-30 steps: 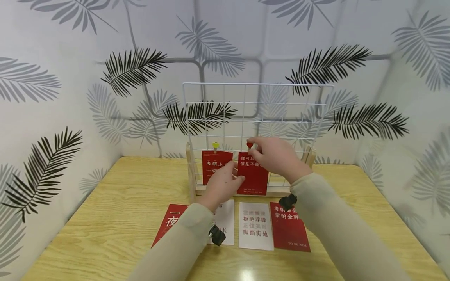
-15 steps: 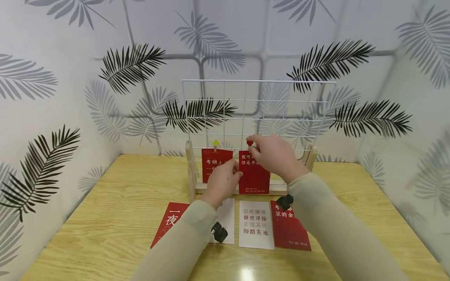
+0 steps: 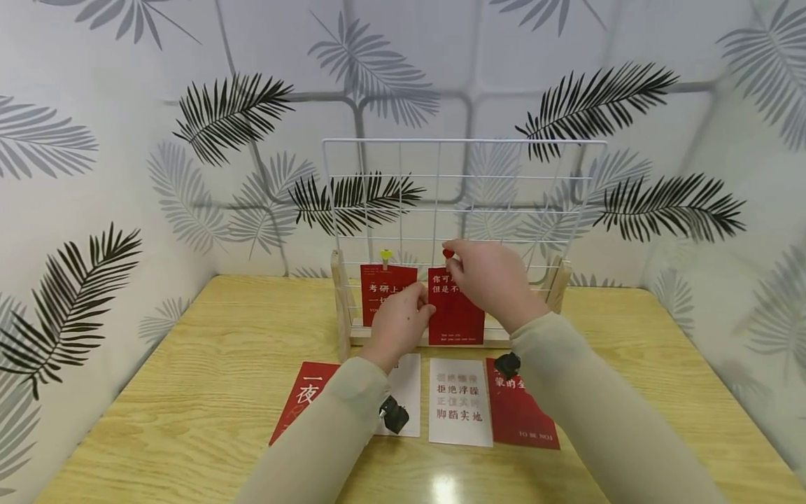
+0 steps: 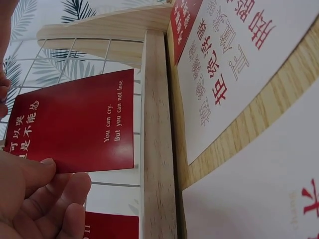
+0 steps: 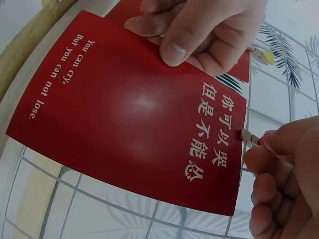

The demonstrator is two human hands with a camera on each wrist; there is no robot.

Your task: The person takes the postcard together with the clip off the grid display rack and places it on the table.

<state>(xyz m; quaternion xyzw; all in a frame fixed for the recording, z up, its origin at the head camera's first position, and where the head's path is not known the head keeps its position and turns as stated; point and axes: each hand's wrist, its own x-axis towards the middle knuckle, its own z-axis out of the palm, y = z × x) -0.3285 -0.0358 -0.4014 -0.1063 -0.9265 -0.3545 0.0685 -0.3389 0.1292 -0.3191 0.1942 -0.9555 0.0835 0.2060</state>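
A red card with white lettering (image 5: 134, 109) stands against the white wire grid (image 3: 522, 210). My left hand (image 3: 401, 322) pinches its left edge, thumb on the printed face in the right wrist view. At the card's top edge my right hand (image 3: 494, 280) pinches a small wooden clothespin (image 5: 250, 137) topped with a red heart (image 3: 448, 253); its tip sits at the card's edge. Just left, a second red card (image 3: 371, 297) hangs from a clothespin with a yellow top (image 3: 386, 256), partly hidden by my left hand.
The grid stands in a wooden base (image 4: 157, 134) on the wood-grain table (image 3: 208, 364). In front of it lie a red card (image 3: 302, 392) at left, two white cards, one (image 3: 460, 427) uncovered, and another red card (image 3: 522, 420) partly under my right sleeve. Patterned wall closes the back.
The left fingers have closed onto the card's edge, and the card has shifted slightly right. The right hand stays on the red-heart clothespin. The head view has tipped slightly.
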